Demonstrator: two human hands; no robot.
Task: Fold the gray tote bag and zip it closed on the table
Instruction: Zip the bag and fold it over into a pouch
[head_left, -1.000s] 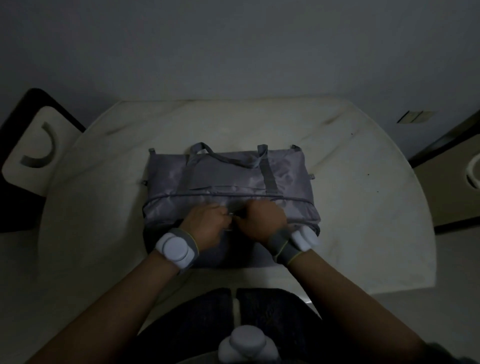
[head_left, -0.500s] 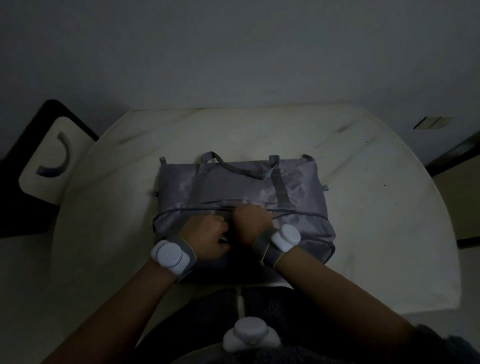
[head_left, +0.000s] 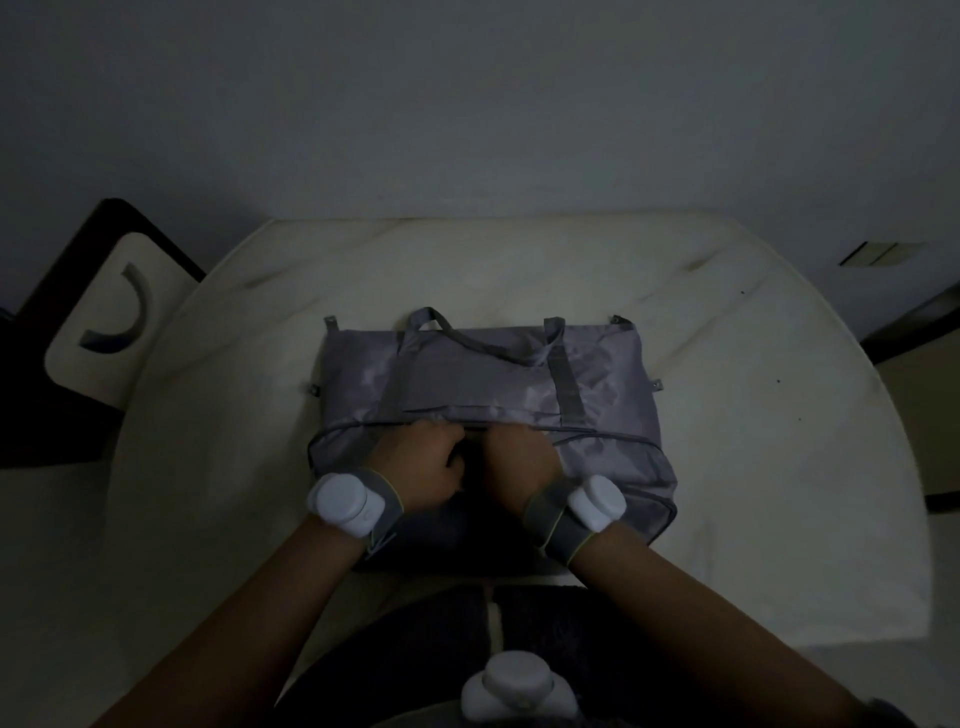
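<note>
Lying flat on the pale round table, the gray tote bag is sitting near the table's near edge, its two carrying handles flopping over the far side of the panel and a zipper seam running across its width. Both hands are resting side by side at the middle of that seam. The left hand is curling its fingers down onto the fabric just below the seam, apparently bunching or pinching the bag material; what exactly sits between the fingertips is hidden in the dim light. The right hand is lying knuckles-up right beside it, nearly touching, fingers tucked under and gripping the bag at the seam line; whether a zipper pull is in the pinch cannot be told. Each wrist is wearing a gray strap carrying a white puck-shaped unit. A chair with a curved cut-out is standing at the table's far left, against the wall.
</note>
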